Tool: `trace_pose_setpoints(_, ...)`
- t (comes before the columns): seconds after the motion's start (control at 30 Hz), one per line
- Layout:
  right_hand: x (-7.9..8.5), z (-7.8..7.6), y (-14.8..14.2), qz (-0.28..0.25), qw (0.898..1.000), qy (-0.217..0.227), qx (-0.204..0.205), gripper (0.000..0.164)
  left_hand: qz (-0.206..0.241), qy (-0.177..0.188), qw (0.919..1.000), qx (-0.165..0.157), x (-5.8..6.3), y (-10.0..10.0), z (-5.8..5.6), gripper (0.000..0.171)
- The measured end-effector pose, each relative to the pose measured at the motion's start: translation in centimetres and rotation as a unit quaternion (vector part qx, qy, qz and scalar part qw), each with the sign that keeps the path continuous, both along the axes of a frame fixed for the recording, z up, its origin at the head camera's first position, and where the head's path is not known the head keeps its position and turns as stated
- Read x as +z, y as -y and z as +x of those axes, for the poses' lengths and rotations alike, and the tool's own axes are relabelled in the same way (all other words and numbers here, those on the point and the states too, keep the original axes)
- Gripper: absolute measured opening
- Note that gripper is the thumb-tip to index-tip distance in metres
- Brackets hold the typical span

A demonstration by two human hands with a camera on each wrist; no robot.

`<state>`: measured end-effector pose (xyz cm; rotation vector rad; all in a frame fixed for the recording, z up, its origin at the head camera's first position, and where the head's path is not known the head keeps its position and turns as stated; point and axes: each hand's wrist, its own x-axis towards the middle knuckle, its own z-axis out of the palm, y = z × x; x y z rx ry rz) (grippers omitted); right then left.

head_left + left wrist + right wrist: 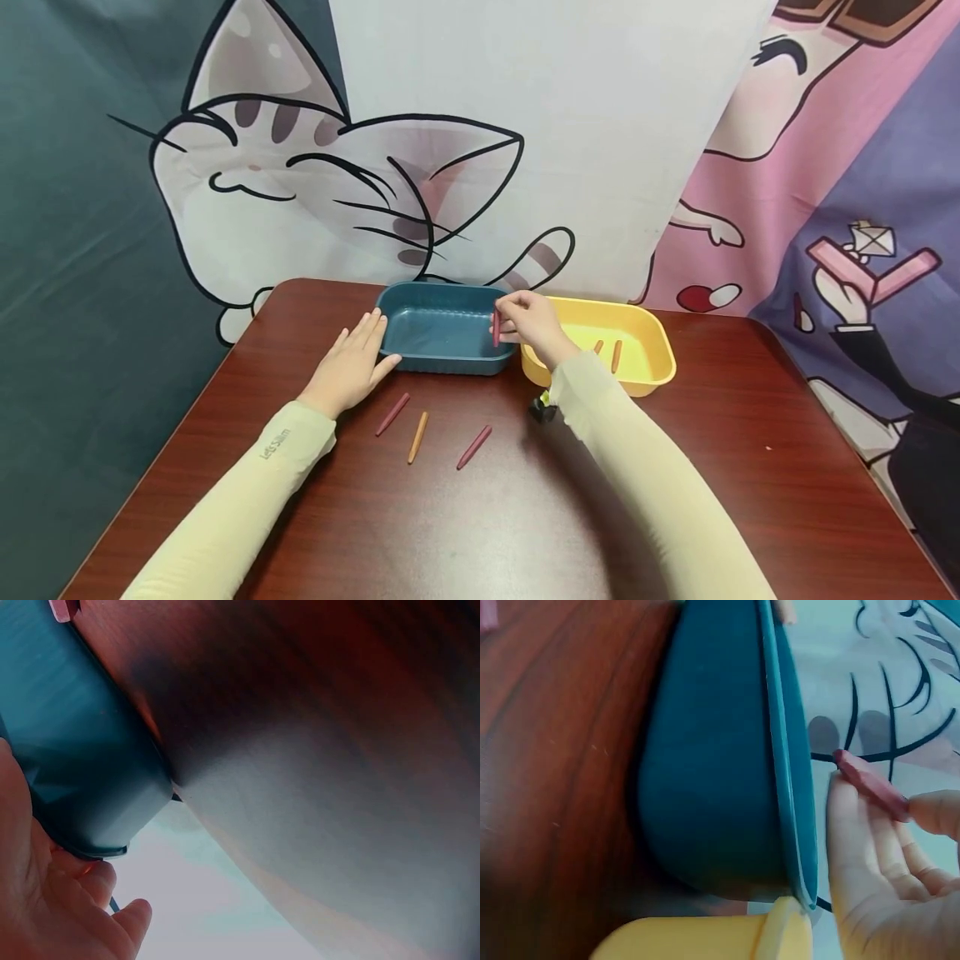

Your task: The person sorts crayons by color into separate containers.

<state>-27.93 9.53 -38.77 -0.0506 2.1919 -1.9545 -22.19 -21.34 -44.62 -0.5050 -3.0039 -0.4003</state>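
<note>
My right hand (531, 321) pinches a dark red crayon (496, 327) between thumb and fingers over the right end of the blue basin (450, 364). In the right wrist view the crayon (871, 784) sits across the fingertips, above the basin's rim (778, 735). My left hand (352, 362) rests on the basin's left end, fingers straight and thumb spread towards the front rim. On the table in front lie a red crayon (392, 414), an orange crayon (418, 437) and another red crayon (474, 447).
A yellow basin (654, 358) stands right beside the blue one, with two orange crayons (617, 356) inside. A small black object (542, 408) shows below my right wrist. Behind the brown table (375, 542) hangs a cloth (600, 125) with cartoon cats.
</note>
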Motion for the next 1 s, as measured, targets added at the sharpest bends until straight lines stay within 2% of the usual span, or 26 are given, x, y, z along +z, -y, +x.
trace_pose_setpoints(0.13, 0.1, -1.2, 1.1, 0.078, 0.997, -0.008, 0.017, 0.021, 0.001, -0.001, 1.0, 0.002, 0.1, -0.1, 0.0, 0.079)
trace_pose_setpoints(0.27, -0.1, -2.0, 2.1, 0.173, 0.984, -0.025, 0.021, 0.024, -0.001, 0.004, 1.0, 0.002, 0.2, -0.1, -0.1, 0.079)
trace_pose_setpoints(0.47, -1.1, -3.1, 4.0, 0.298, 0.953, -0.054, 0.021, 0.031, -0.009, 0.009, 0.9999, 0.002, 0.1, 0.1, -0.3, 0.08)
trace_pose_setpoints(0.63, -2.5, -3.8, 5.1, 0.396, 0.914, -0.086, 0.012, 0.046, -0.004, 0.009, 0.9999, 0.0, -0.1, 0.1, -0.4, 0.08)
trace_pose_setpoints(0.7, -3.0, -3.9, 5.4, 0.424, 0.901, -0.094, 0.003, 0.047, -0.001, 0.01, 0.9999, -0.001, -0.1, 0.0, -0.3, 0.08)
trace_pose_setpoints(0.77, -3.4, -4.0, 5.6, 0.44, 0.892, -0.098, -0.006, 0.043, 0.0, 0.009, 1.0, -0.001, -0.1, -0.1, -0.3, 0.08)
trace_pose_setpoints(0.9, -3.7, -4.0, 6.1, 0.45, 0.888, -0.097, -0.02, 0.031, 0.001, 0.006, 1.0, 0.001, 0.0, -0.1, -0.3, 0.08)
trace_pose_setpoints(1.0, -3.6, -3.9, 6.6, 0.462, 0.881, -0.101, -0.025, 0.029, 0.001, 0.007, 1.0, 0.002, 0.1, 0.1, -0.3, 0.08)
